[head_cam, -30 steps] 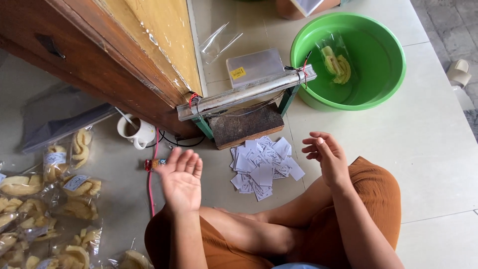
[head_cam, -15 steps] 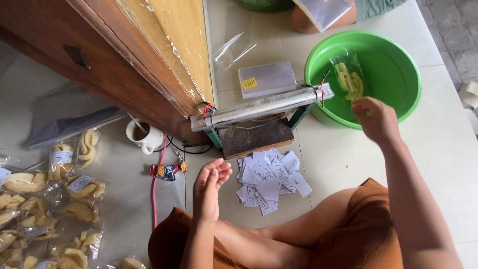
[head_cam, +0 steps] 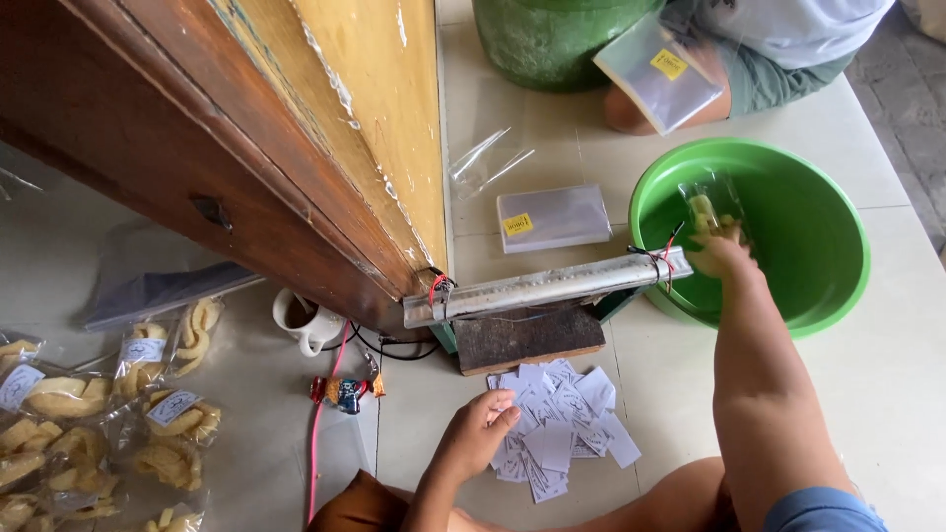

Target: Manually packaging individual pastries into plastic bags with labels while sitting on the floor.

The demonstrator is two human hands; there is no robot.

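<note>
My right hand (head_cam: 722, 254) reaches into the green plastic basin (head_cam: 833, 227) and closes around a clear snack bag (head_cam: 706, 204) holding yellowish crackers. My left hand (head_cam: 480, 432) rests with its fingertips on a pile of small white paper labels (head_cam: 560, 426) scattered on the tiled floor in front of my knees. Between the two hands stands a bag sealer (head_cam: 537, 288) with a long metal bar and a dark wooden base.
A wooden door (head_cam: 296, 128) leans over the left side. Sealed snack bags (head_cam: 148, 414) lie at lower left, a white cup (head_cam: 301, 320) beside them. A stack of empty clear bags (head_cam: 552, 217) lies behind the sealer. Another person (head_cam: 759, 49) sits beyond the basin, holding clear bags.
My right hand has moved from over the basin rim down into it and closed on the snack bag. My left hand has dropped onto the paper labels. The view has shifted nearer.
</note>
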